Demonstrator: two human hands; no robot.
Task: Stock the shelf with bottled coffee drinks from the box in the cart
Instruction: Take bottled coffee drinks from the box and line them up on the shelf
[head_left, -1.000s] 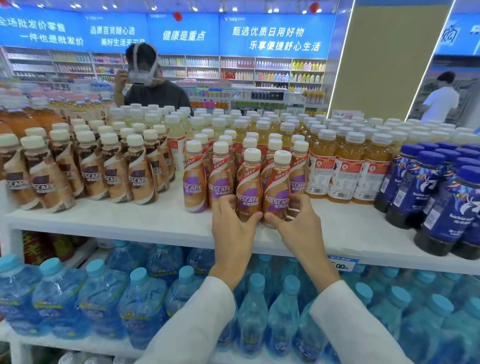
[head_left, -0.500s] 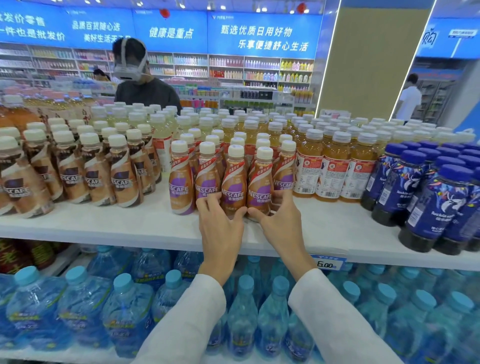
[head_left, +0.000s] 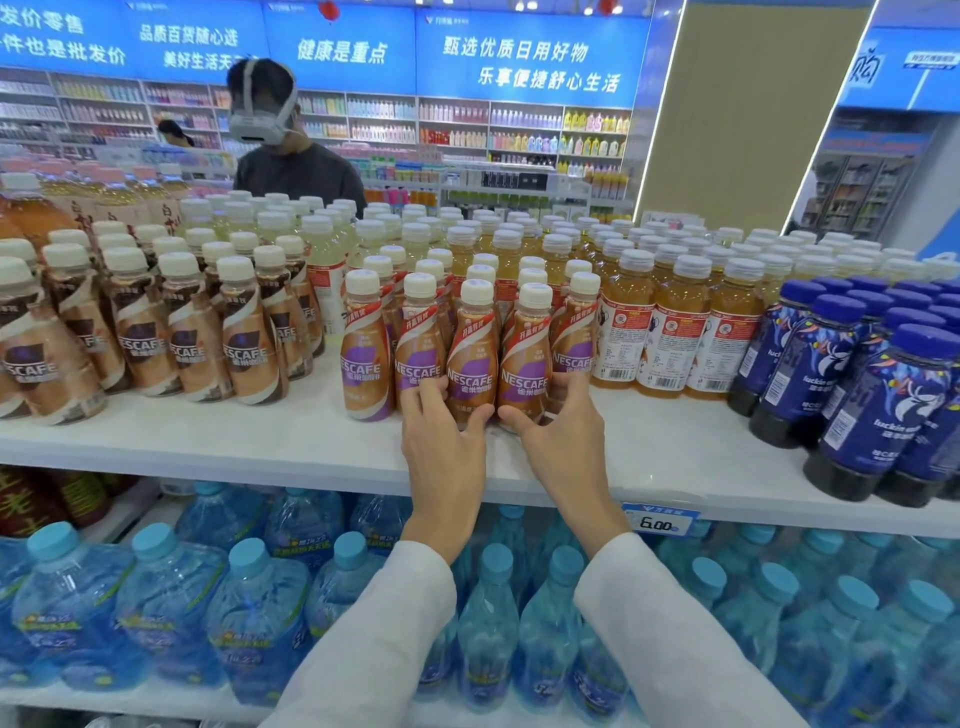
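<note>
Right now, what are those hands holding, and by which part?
Each grip is round a lower body: the left hand holds one purple-labelled, white-capped plastic coffee bottle, the right hand the matching bottle beside it.

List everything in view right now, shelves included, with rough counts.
purple-label coffee bottles: a dozen or more, tan with white caps, upper shelf centre
brown-label coffee bottles: many, brown and white, upper shelf left
amber tea bottles: many, white-and-red labels, right of the purple-label cluster
dark blue bottles: many, blue caps, upper shelf far right
pale yellow bottles: many, back rows
water bottles: many, clear blue with blue caps, lower shelf
price tag: one, blue and white, shelf edge, reads 6.00
upper shelf: one, white
person in headset: one, dark top, behind the shelf
left hand: fingers round a front purple-label bottle
right hand: fingers round the neighbouring one
</note>
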